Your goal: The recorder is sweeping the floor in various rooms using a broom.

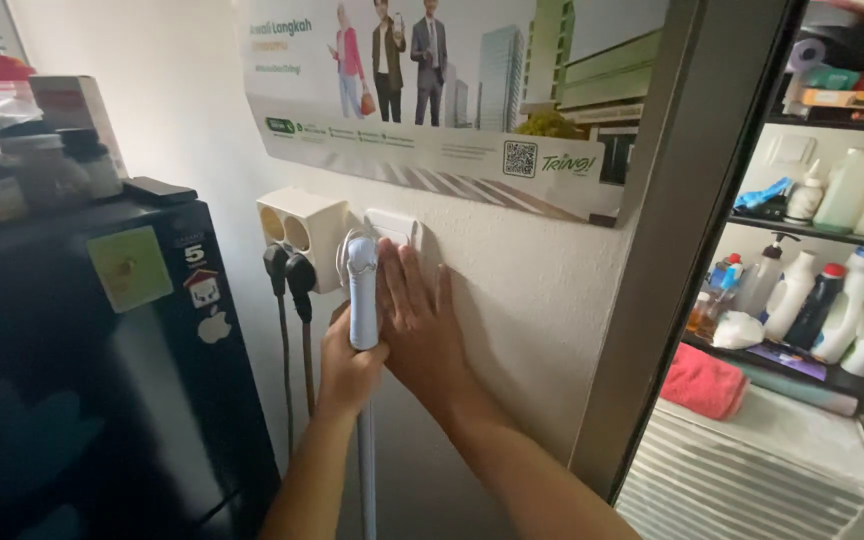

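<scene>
My left hand point(347, 365) is wrapped tight around the pale blue handle point(363, 300) of a long stick-like tool, fingers closed round it just below its rounded top, and the shaft runs straight down out of view between my forearms. I hold it upright, close against the wall. My right hand point(420, 320) grips nothing: it lies flat and open on the white wall point(532, 290), fingers together and pointing up, the fingertips reaching the lower edge of a white wall switch point(392, 227). Both forearms rise from the bottom of the view, the right one slanting in from the lower right.

Just left of the handle sits a cream double socket box point(299, 228) with two dark plugs point(289, 272) hanging cables down the wall. Further left stands a black fridge point(82, 370) with jars point(22, 170) on top. A poster point(432, 110) hangs above my hands, and to the right a grey door frame point(682, 230) edges shelves of bottles point(832, 300).
</scene>
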